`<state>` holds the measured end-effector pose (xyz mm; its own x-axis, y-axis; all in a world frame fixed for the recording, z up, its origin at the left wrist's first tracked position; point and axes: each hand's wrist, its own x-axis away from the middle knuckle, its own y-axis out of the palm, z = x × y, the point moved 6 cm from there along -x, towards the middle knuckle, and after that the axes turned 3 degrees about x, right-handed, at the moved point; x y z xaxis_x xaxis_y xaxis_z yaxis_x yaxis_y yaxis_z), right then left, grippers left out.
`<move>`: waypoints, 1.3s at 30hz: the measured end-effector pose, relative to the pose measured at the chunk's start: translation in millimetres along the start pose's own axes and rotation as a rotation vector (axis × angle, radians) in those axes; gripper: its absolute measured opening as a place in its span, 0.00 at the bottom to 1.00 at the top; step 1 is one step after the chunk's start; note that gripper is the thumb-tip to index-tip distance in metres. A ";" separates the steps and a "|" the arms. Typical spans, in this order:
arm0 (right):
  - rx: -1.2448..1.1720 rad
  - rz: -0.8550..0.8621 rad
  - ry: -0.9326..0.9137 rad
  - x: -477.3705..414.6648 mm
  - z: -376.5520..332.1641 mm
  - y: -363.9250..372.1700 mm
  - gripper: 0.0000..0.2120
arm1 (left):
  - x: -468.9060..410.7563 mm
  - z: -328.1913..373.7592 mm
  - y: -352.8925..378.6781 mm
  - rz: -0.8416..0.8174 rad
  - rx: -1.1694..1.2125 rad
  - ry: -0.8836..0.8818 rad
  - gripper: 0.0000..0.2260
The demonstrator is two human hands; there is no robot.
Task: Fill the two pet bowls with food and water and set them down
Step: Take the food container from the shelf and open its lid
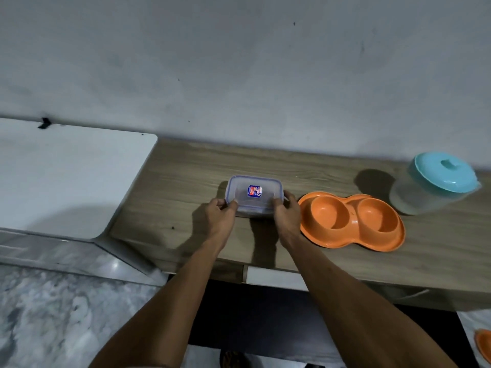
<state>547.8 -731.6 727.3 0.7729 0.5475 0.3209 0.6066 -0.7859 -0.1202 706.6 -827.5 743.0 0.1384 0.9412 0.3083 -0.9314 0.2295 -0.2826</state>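
On the wooden counter [186, 166] the teal-lidded jug [435, 187] is seen closed at two o'clock of the orange double bowl [350, 221], both cups empty. At its nine o'clock the lidded container [253, 195] is gripped, fingers curled, by the left hand [220, 216] and right hand [288, 211]; filling is judged unstarted.

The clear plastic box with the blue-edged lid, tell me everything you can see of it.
The clear plastic box is rectangular with rounded corners, its lid on, a blue seal line round the lid's edge and a blue and red sticker at its middle. It stands flat on the wooden counter, apart from the orange double bowl to its right. The left hand grips its left end, the right hand its right end. Contents cannot be made out.
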 end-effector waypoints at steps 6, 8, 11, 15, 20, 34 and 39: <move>0.205 0.139 -0.026 -14.3 -9.1 -6.2 0.14 | -13.3 7.6 -2.9 -0.032 -0.094 0.010 0.18; 0.295 0.172 -0.042 -23.9 -18.3 -5.8 0.15 | -25.5 19.1 -0.1 -0.015 -0.161 0.010 0.20; 0.372 0.211 -0.027 -43.3 -25.7 -3.7 0.17 | -47.6 36.2 11.4 -0.016 -0.281 -0.024 0.23; 0.432 0.224 0.019 -61.2 -18.6 1.7 0.20 | -69.1 36.7 29.6 -0.027 -0.388 -0.060 0.26; 0.408 0.216 -0.003 -67.8 -12.2 0.7 0.20 | -80.8 24.9 35.0 0.054 -0.569 -0.017 0.31; 0.604 0.248 -0.114 -70.2 -14.2 -0.4 0.20 | -80.0 28.1 37.5 0.007 -0.429 -0.072 0.26; 0.647 0.278 -0.112 -67.0 -17.1 0.0 0.19 | -73.4 33.7 30.0 0.073 -0.412 -0.028 0.23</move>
<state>492.9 -773.2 721.9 0.9086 0.4050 0.1026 0.3458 -0.5913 -0.7285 657.2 -898.0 742.5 0.0620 0.9528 0.2970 -0.7253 0.2475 -0.6424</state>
